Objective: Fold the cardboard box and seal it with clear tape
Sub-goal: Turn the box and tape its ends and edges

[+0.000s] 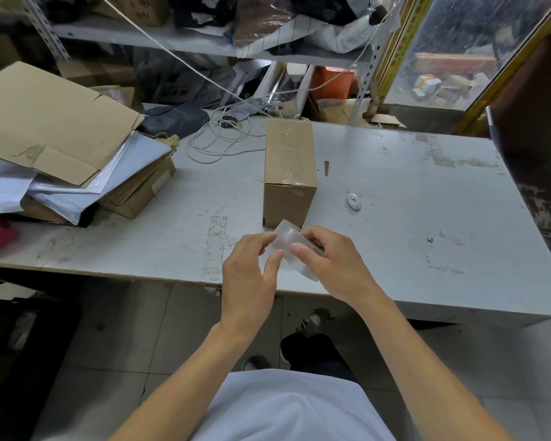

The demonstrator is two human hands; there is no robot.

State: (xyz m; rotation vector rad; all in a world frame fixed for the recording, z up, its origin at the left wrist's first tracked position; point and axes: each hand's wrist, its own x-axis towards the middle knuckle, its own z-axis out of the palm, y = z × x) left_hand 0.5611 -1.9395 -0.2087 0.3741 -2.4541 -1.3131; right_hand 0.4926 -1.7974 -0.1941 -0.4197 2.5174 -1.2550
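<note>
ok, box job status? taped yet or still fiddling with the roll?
Done: the cardboard box stands folded shut on the table, with clear tape visible along its top seam. In hand: the tape roll, gripped by the right hand while the left hand fingers its edge. Left: any further strips; the other faces can't be seen.

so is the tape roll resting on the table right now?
No: both the left hand and the right hand hold the clear tape roll up above the table, near its front edge.
</note>
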